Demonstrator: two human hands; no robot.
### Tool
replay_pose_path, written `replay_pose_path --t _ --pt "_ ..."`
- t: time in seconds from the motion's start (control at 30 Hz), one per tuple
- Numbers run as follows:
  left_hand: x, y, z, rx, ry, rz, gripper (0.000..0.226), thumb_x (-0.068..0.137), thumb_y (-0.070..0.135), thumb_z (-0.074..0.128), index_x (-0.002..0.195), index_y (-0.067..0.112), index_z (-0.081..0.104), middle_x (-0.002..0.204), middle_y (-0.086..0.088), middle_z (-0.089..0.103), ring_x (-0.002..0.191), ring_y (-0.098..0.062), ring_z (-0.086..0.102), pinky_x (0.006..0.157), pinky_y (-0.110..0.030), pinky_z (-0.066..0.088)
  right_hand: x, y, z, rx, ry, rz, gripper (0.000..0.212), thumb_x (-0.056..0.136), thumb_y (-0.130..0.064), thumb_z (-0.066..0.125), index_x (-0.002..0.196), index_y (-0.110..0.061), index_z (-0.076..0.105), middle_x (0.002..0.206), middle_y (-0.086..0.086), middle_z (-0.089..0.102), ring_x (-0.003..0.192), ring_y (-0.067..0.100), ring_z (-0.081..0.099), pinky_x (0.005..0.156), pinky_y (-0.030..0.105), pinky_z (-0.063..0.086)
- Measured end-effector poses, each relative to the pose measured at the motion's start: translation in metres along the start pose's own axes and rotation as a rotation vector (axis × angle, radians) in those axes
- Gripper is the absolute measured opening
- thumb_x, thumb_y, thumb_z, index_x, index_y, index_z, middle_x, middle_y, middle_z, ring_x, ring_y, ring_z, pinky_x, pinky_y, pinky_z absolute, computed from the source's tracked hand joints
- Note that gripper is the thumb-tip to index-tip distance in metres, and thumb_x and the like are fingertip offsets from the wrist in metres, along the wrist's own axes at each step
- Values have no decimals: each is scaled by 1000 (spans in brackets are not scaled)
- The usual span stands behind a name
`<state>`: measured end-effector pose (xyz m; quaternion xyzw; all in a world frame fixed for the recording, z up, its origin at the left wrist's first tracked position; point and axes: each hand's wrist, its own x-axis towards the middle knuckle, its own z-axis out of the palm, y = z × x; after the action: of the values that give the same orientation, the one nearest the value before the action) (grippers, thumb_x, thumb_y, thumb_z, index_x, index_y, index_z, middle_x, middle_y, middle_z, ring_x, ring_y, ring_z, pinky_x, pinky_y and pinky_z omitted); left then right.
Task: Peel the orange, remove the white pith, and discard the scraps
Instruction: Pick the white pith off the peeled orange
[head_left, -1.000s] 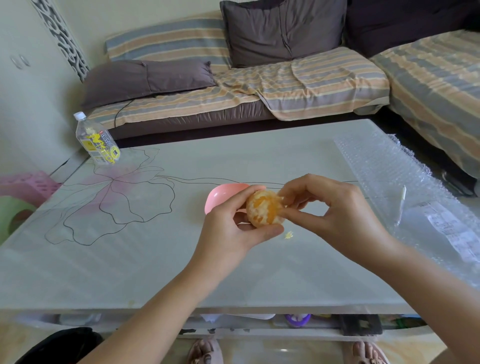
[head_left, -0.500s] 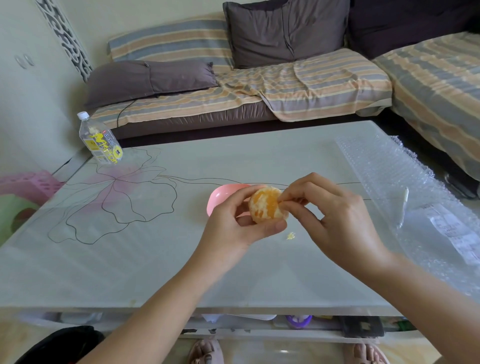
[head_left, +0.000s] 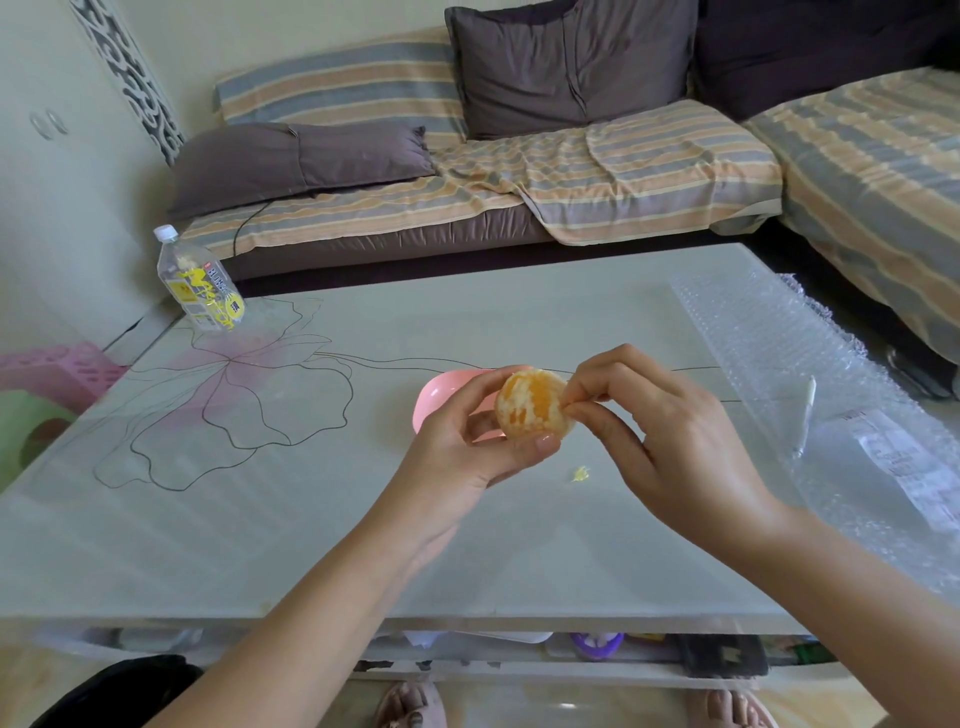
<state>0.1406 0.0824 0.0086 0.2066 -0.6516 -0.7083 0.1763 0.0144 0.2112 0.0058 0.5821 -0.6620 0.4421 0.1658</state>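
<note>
1. While the left hand is holding the small round peeled orange up above the pale glass tabletop with a flower outline, its fingers are curling round the fruit from 9 o'clock and its thumb is pressing in at 6 o'clock.
2. The right hand is meeting the fruit at its 3 o'clock edge. Thumb and forefinger are pinching together there, probably on a strand of white pith, though the strand is too fine to make out.
3. Since the pinch is sitting at 3 o'clock and the left palm is bracing from the opposite side, the coming pull is likely needing to run outward toward 3 o'clock. The fruit is looking near-round, so no long axis is deciding the direction.
4. The shallow pink plastic bowl is lying at 10 o'clock from the fruit, partly hidden behind the left hand and nearer to it than to the right.
5. One tiny yellowish scrap is lying on the tabletop at 5 o'clock from the fruit, outside the bowl.
</note>
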Motion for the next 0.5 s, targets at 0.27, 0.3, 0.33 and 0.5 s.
replay_pose_path --t 0.27,0.3,0.33,0.5 --pt "2 1 -5 -147 27 -7 55 66 11 77 118 12 59 110 -14 70 94 -26 69 82 -26 55 -3 3 3 20 -82 -15 18 92 -21 50 88 -10 64 87 -3 60 73 8 54 66 12 41" --pt "3 0 -7 -146 33 -3 56 66 11 77 119 11 58 112 -15 69 95 -26 69 84 -28 55 -4 5 4 35 -99 -1 19 92 -22 51 87 -11 65 87 -3 61 73 8 54 67 11 41" --pt "3 -1 -7 -148 40 -3 58 66 10 78 120 11 57 114 -16 68 98 -28 69 87 -30 55 -5 7 5 45 -115 22 19 92 -23 53 87 -12 67 86 -4 61 73 7 54 67 10 40" --pt "6 -5 -11 -205 73 -53 65 58 -7 80 116 16 60 121 -19 64 111 -37 62 83 -31 57 -8 37 16 36 -234 269 10 88 -13 64 87 -15 74 83 -7 63 77 1 55 69 4 37"
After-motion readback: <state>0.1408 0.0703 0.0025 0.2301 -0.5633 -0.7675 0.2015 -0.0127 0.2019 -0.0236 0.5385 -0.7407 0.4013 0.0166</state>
